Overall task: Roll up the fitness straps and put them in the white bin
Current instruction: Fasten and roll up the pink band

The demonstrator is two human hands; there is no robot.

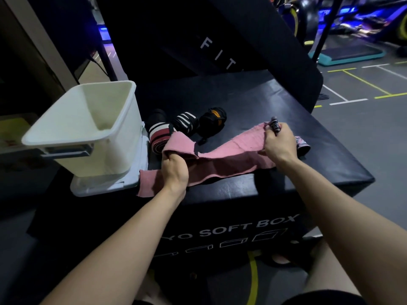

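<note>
A long pink fitness strap point(222, 159) lies stretched across the black soft box point(253, 102). My left hand point(174, 170) grips its left part, with a loose end hanging over the box's front edge. My right hand point(278, 143) pinches the strap's right end, where a small patterned roll sticks up between the fingers. The white bin point(88, 126) stands tilted at the box's left side, its mouth facing me. Three rolled straps lie beside it: a pink-and-black one point(157, 133), a black-and-white striped one point(184, 123) and a black-and-orange one point(212, 117).
The bin rests on a pale lid or tray point(103, 183) at the box's left edge. A black padded panel point(220, 40) with white letters leans behind the box. Grey gym floor with painted lines point(363, 89) lies to the right.
</note>
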